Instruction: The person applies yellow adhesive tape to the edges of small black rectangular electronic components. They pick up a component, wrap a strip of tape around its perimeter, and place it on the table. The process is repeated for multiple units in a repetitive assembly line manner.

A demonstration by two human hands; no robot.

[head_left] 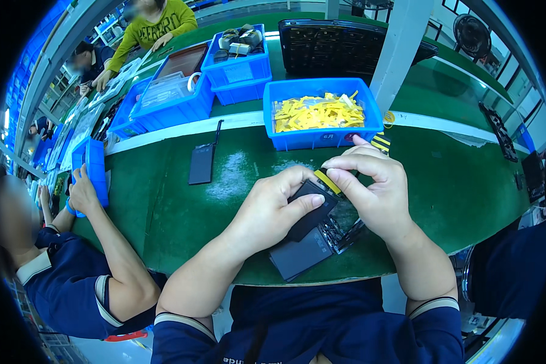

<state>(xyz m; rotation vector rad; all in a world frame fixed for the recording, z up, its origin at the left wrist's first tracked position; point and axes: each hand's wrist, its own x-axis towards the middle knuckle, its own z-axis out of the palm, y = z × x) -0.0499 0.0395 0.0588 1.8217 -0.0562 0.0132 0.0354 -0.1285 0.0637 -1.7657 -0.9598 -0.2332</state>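
Two bare hands work over a green table (pixel 176 200) in the head view. The left hand (pixel 276 203) is closed around a flat black pack (pixel 318 215), its thumb across the top face. The right hand's (pixel 376 188) thumb and forefinger nearly meet at the yellow strip (pixel 327 182) on the pack's far end; I cannot tell whether they grip it. The pack is tilted above a stack of similar packs (pixel 300 255) near the table's front edge.

Beyond the hands, a blue bin (pixel 291 141) holds a loose heap of yellow strips (pixel 318 112). Left of it, an upper blue bin (pixel 236 74), full of dark and pale bundles, sits on a lower blue bin (pixel 242 93), whose contents are hidden. Next comes a wide blue bin (pixel 176 110) of clear plastic pieces. Farther left, a co-worker's hand (pixel 84 191) is at a small blue bin (pixel 98 182), its inside unclear.
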